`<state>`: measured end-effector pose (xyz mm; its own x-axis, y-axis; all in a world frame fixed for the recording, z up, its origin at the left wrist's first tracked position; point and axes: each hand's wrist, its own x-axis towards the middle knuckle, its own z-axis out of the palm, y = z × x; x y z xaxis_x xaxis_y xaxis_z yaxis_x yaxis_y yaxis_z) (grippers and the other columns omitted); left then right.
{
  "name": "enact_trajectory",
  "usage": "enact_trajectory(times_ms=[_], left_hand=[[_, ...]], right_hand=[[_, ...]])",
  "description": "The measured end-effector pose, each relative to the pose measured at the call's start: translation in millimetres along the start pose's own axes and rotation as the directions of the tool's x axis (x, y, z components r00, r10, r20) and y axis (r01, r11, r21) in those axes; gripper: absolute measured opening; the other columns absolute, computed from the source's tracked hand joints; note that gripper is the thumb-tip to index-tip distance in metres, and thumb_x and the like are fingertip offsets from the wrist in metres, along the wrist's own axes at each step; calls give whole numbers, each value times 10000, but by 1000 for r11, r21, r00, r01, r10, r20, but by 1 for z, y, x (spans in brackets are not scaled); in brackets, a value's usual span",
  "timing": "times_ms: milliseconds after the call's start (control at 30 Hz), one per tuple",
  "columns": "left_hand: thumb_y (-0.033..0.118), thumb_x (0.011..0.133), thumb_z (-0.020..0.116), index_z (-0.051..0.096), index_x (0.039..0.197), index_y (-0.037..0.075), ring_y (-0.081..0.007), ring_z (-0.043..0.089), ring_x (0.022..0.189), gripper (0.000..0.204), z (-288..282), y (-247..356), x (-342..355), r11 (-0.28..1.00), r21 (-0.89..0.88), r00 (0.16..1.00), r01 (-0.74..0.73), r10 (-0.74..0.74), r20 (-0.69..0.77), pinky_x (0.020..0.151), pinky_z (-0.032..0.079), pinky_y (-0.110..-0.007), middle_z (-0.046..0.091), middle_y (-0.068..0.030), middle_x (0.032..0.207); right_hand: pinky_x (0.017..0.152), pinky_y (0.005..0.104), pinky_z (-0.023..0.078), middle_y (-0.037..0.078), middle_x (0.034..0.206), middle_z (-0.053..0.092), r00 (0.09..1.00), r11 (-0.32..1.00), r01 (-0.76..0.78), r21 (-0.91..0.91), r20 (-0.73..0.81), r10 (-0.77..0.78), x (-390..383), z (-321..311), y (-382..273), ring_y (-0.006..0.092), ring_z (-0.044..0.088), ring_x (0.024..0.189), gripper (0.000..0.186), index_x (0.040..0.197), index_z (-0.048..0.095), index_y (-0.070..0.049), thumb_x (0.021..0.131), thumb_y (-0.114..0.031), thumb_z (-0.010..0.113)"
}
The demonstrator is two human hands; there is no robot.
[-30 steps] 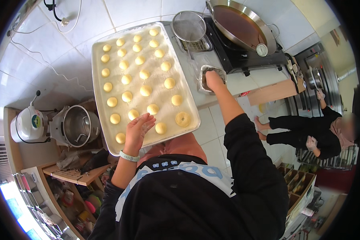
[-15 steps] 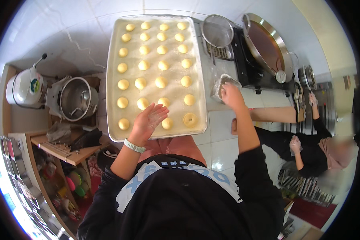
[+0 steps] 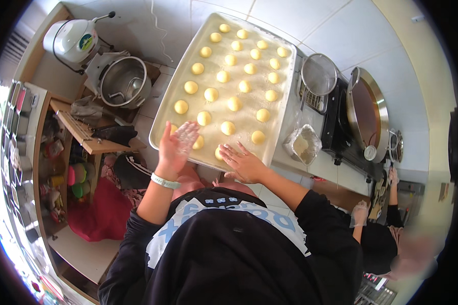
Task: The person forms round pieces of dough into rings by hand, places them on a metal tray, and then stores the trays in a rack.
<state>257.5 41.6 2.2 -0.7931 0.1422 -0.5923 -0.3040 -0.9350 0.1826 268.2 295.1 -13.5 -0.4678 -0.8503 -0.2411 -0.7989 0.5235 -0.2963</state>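
Observation:
A large tray [image 3: 254, 99] of pale yellow dough balls [image 3: 234, 104], set in rows, lies before me. My left hand [image 3: 179, 148] hovers over its near left part, empty, palm up with white powder on it and the fingers spread. At the tray's near edge, my right hand [image 3: 245, 161] stretches its fingers flat, palm down. Its fingertips are at a dough ball [image 3: 220, 153] that they partly cover; whether they press it I cannot tell. Right of the tray, a plastic-lined container [image 3: 303, 145] has pale powder inside.
To the right are a strainer [image 3: 319, 74], a black stove [image 3: 336, 119] and a wide pan [image 3: 365, 109] of brown liquid. A mixer [image 3: 71, 41] and metal bowl [image 3: 123, 82] stand left. A co-worker's gloved hand [image 3: 360, 213] shows at the lower right.
My right hand has left the powder container and come over the tray's near edge. My left hand has turned palm up, its powder now showing. The view has rotated, tilting the tray.

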Motion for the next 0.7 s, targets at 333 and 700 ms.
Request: enact_trajectory(times_ms=[333, 700], left_hand=[[227, 919, 428, 393, 1206, -114, -354, 449, 1180, 447, -43, 11, -52, 948, -194, 966, -253, 236, -106, 1027, 354, -421, 470, -248, 1233], [165, 914, 416, 407, 1194, -103, -349, 465, 1165, 387, -39, 3, -57, 935, -221, 957, -279, 253, -141, 1004, 391, -416, 479, -231, 1227]], right_hand=[[1101, 500, 69, 112, 1479, 175, 978, 977, 202, -60, 59, -199, 16, 17, 16, 233, 181, 1365, 752, 1406, 199, -24, 893, -569, 266], [1067, 465, 219, 125, 1302, 449, 960, 992, 124, 31, -257, -112, 17, 13, 29, 254, 405, 1227, 476, 1265, 463, -56, 867, -316, 484]])
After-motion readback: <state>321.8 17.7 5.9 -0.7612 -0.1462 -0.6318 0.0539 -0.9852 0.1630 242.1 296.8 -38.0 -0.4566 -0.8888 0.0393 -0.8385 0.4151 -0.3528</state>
